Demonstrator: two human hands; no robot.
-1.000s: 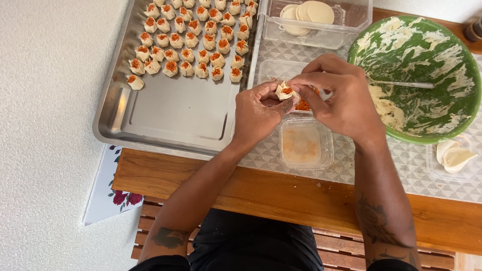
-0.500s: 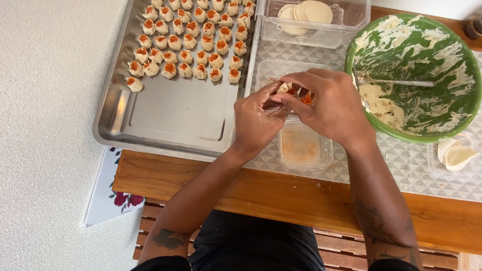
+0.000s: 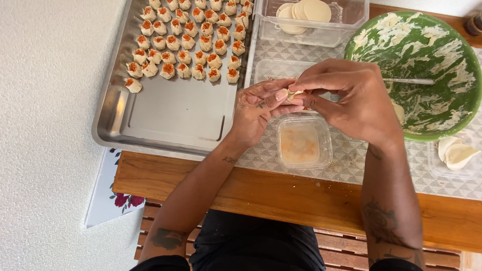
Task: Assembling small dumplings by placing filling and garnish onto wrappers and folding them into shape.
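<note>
Both hands shifted slightly | left hand (image 3: 258, 108) and right hand (image 3: 351, 98) together, pinching dumpling (image 3: 287, 94) | above small tub (image 3: 304, 143)

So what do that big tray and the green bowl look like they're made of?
The tray looks like stainless steel: a brushed silver sheet with soft glare and rolled rims. The green bowl could be glazed ceramic or melamine; its smooth, glossy, marbled green-and-white surface, smeared with pale filling, doesn't settle which.
</note>
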